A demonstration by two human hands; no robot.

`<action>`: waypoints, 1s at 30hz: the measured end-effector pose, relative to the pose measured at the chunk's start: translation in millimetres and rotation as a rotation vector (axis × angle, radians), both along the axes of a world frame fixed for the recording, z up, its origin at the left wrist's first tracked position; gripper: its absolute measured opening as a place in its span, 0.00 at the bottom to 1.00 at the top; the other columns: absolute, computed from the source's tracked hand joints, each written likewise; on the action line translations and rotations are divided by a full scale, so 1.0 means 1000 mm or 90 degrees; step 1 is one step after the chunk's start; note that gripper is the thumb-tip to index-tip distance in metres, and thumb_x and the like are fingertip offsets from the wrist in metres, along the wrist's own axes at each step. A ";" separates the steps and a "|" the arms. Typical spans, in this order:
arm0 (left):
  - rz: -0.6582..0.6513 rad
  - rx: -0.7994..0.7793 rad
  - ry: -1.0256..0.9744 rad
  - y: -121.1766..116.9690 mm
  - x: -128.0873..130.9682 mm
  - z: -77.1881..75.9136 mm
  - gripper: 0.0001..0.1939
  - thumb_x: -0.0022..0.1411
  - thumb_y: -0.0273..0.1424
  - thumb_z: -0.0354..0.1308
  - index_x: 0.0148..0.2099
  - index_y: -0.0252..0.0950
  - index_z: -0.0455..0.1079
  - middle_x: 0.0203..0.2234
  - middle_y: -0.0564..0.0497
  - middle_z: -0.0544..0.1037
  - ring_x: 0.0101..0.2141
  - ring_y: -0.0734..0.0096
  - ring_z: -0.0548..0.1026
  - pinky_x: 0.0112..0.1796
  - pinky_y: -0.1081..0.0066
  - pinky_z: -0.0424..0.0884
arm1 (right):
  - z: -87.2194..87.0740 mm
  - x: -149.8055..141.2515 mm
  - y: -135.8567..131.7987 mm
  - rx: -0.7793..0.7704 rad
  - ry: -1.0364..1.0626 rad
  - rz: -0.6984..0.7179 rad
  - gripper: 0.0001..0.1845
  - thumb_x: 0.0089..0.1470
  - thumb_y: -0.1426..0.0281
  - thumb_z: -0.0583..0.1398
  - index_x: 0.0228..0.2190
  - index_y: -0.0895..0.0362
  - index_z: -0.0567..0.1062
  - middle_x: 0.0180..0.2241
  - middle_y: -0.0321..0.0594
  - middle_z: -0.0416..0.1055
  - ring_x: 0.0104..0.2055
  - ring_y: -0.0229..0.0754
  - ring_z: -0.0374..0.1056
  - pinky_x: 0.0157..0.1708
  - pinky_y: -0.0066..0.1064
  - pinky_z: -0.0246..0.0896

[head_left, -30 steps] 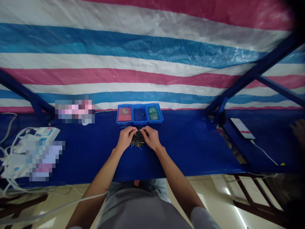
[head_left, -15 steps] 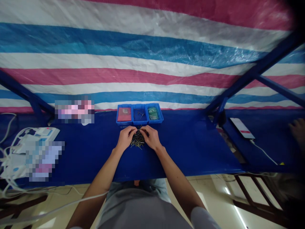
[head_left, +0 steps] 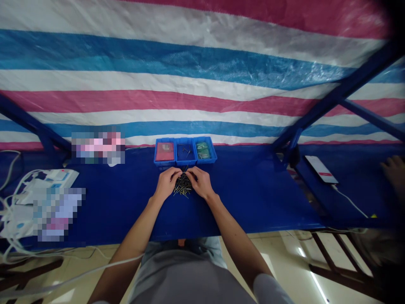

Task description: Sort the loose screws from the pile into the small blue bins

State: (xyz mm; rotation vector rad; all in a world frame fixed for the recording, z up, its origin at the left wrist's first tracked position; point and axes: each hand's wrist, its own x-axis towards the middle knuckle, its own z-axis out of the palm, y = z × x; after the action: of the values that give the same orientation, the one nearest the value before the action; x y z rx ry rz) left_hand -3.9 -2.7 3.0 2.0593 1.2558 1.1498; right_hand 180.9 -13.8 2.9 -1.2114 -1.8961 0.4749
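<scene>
A heap of small, thin metal pieces that look like screws or nails (head_left: 182,186) lies on the blue tabletop. My left hand (head_left: 168,180) is at the heap's left side, with its thumb and fingers pinched together. Opposite it, my right hand (head_left: 199,180) is pinched in the same way, its fingertips close to the left ones. Whatever sits between the fingertips is too small to make out. Just beyond the hands stand three joined blue bins: the left bin (head_left: 165,162) holds a red piece, the middle bin (head_left: 186,161) a few thin metal pieces, the right bin (head_left: 206,160) green-and-white items.
A power strip (head_left: 60,175) with tangled white cables and blurred packets lies on the left of the table (head_left: 253,190). Blue frame bars (head_left: 329,101) slope at both sides before a striped tarp. At right are a phone (head_left: 320,169) on a cable and another person's hand (head_left: 394,171).
Both my hands stay pinched over the heap with hardly any movement. At the far right, the other person's hand has shifted slightly left.
</scene>
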 end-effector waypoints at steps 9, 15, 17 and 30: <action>-0.007 0.016 0.001 0.002 0.000 -0.003 0.12 0.70 0.35 0.51 0.38 0.37 0.73 0.29 0.52 0.77 0.31 0.70 0.75 0.37 0.72 0.68 | -0.002 -0.001 0.001 0.000 -0.002 0.001 0.19 0.68 0.59 0.50 0.34 0.55 0.75 0.29 0.39 0.72 0.29 0.38 0.66 0.33 0.28 0.56; -0.013 0.008 0.006 0.000 0.001 0.001 0.12 0.70 0.35 0.52 0.38 0.37 0.73 0.30 0.52 0.77 0.31 0.71 0.74 0.37 0.72 0.67 | -0.001 -0.002 0.001 -0.019 0.006 -0.014 0.21 0.68 0.59 0.50 0.27 0.56 0.70 0.23 0.34 0.65 0.25 0.36 0.59 0.29 0.28 0.50; -0.018 0.009 0.004 -0.001 0.001 0.002 0.11 0.70 0.35 0.52 0.38 0.37 0.73 0.30 0.52 0.77 0.31 0.72 0.74 0.37 0.73 0.67 | -0.002 -0.003 0.002 -0.032 0.017 -0.015 0.22 0.68 0.59 0.50 0.25 0.56 0.68 0.21 0.33 0.62 0.24 0.35 0.57 0.28 0.27 0.49; 0.016 -0.008 -0.018 0.001 -0.001 -0.001 0.11 0.69 0.34 0.53 0.37 0.36 0.73 0.28 0.52 0.78 0.30 0.71 0.75 0.36 0.73 0.67 | -0.001 0.001 0.001 -0.063 0.092 -0.025 0.17 0.64 0.57 0.55 0.31 0.56 0.74 0.22 0.33 0.67 0.22 0.34 0.59 0.27 0.27 0.54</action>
State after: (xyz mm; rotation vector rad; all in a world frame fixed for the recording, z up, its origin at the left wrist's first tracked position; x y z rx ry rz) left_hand -4.6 -1.4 2.0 2.0161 1.2755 1.1752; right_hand 181.8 -13.1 2.2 -1.2417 -1.7410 0.6254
